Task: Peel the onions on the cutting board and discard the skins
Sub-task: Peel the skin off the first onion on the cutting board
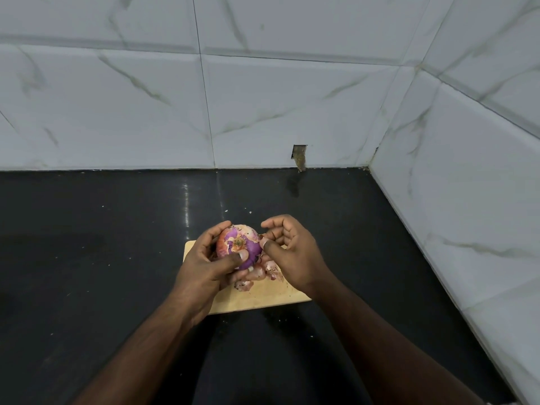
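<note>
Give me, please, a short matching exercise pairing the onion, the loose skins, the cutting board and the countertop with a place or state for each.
Column one:
1. onion
2. loose skins
3. cutting board
4. countertop

Column two:
A. black, bearing the board
B. held in the left hand, partly peeled
C. pale wood, under both hands
D. piled on the board below the right hand

Pairs: 1-B, 2-D, 3-C, 4-A
</note>
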Demonstrator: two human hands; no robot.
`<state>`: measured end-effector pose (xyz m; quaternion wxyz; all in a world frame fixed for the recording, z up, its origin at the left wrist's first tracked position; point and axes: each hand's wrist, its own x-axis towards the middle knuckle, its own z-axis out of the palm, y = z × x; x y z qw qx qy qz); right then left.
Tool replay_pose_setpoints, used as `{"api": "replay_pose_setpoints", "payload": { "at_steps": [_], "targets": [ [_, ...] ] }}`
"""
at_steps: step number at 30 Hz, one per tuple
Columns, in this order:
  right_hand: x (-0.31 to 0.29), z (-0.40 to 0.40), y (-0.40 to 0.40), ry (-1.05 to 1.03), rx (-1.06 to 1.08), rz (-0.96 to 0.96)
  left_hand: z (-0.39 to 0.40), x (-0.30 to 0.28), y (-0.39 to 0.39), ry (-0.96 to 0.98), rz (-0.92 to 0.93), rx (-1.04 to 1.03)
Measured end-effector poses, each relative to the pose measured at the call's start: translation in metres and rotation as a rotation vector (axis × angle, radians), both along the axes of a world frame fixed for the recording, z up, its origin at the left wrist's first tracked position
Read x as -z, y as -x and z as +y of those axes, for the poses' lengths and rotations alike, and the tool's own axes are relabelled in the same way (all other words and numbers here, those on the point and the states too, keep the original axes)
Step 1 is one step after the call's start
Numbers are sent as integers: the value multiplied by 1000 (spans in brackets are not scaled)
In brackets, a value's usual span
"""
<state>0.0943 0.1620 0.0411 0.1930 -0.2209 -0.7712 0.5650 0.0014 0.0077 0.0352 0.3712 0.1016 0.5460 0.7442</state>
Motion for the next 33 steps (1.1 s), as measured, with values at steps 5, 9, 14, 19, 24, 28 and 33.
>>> {"api": "replay_pose_setpoints", "payload": {
  "at_steps": [5, 9, 14, 19, 24, 28, 33],
  "targets": [
    [1, -1, 1, 31, 41, 13, 0, 2, 1, -18, -17, -4],
    [2, 0, 2, 3, 66, 2, -2, 1, 0, -35, -31, 3],
    [4, 1, 2, -24, 83, -4, -2, 1, -2, -41, -40, 13],
    [5, 0, 2, -46, 84, -24, -1, 3, -2, -42, -31, 11],
    [6, 2, 2, -66, 86, -36, -1, 4, -1, -40, -18, 22],
    [6, 2, 2, -38, 87, -30, -1, 4, -1, -51, -11, 31],
    [7, 5, 3, 112, 28, -17, 0, 3, 0, -84, -28, 33]
  ]
}}
